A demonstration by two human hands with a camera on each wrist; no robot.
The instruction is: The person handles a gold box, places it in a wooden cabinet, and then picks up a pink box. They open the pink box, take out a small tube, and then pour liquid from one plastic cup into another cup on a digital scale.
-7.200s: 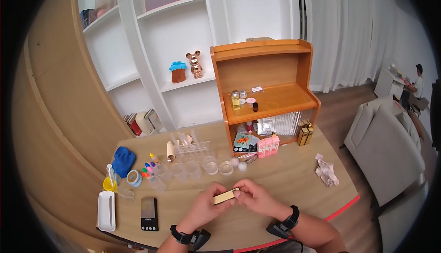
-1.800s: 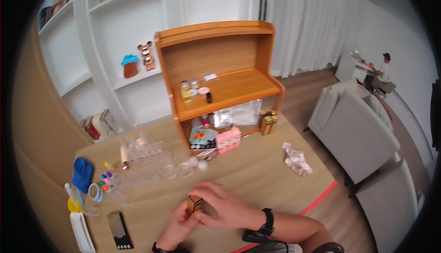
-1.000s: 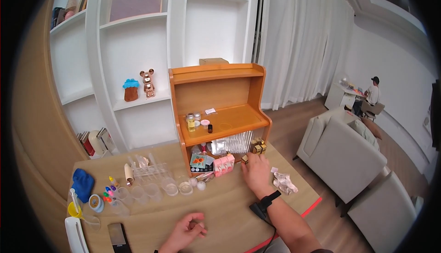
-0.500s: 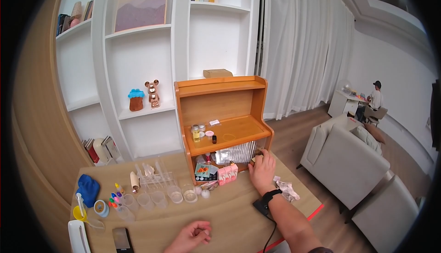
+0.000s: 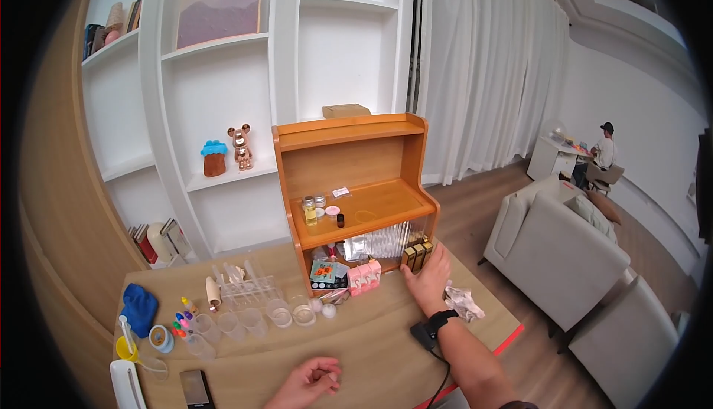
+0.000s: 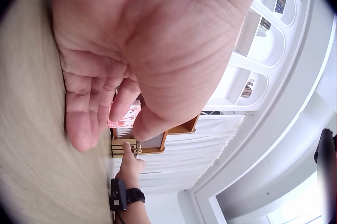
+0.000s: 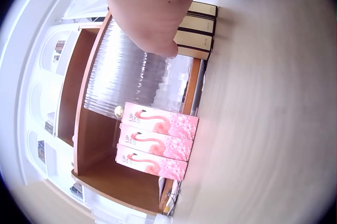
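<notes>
Three slim gold boxes with black edges [image 5: 417, 254] stand upright in a row at the right front of the wooden shelf unit. My right hand [image 5: 428, 279] grips the row, thumb on the near left side and fingers along the right side. In the right wrist view, the thumb [image 7: 167, 48] lies against the nearest gold box [image 7: 194, 40]. My left hand [image 5: 312, 381] rests low over the table, fingers loosely curled and holding nothing; its palm [image 6: 100, 61] fills much of the left wrist view.
Pink flamingo lipstick boxes [image 5: 365, 278] stand left of the gold boxes, before a ribbed clear panel [image 7: 124, 66]. Clear cups [image 5: 254, 323], a tube rack [image 5: 249, 290] and a black scale [image 5: 196, 389] are at left. A crumpled cloth [image 5: 464, 303] lies right of my right hand.
Both hands held one gold box earlier. My right hand then carried it to the other gold boxes beside the shelf unit, where it now stands in line. My left hand let go and stayed low.
</notes>
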